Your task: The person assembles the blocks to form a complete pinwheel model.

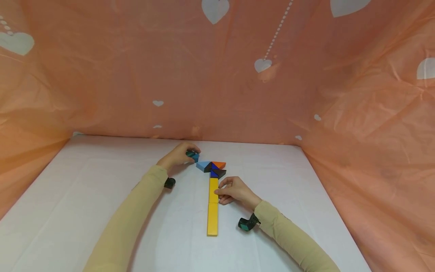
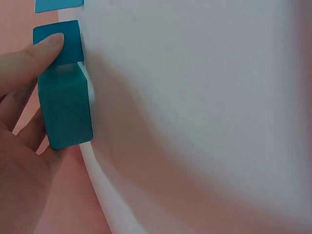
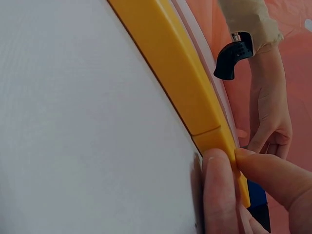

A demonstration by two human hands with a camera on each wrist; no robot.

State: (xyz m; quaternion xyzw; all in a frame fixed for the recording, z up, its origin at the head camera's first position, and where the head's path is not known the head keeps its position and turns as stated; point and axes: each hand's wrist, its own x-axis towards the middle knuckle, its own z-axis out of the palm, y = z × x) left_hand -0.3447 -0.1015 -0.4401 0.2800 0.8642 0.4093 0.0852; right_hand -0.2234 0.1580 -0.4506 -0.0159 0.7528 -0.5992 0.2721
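My left hand (image 1: 180,155) is at the far left end of the block pattern, holding a blue block (image 2: 73,48) and a dark green block (image 2: 66,107) together. In the left wrist view its thumb lies on the blue one, the green one beside it. My right hand (image 1: 238,190) is at the upper yellow block (image 1: 213,185), with thumb and fingertips at its right edge. A lower yellow block (image 1: 212,221) continues the strip toward me. Above the strip lie a light blue triangle (image 1: 203,165), an orange triangle (image 1: 219,165), and several dark blue and black triangular pieces.
A white-covered table (image 1: 163,234) lies under everything. An orange curtain (image 1: 210,87) with pale hearts hangs behind and at the sides. A black wrist camera (image 1: 248,223) sits below my right wrist, another (image 1: 169,183) below my left.
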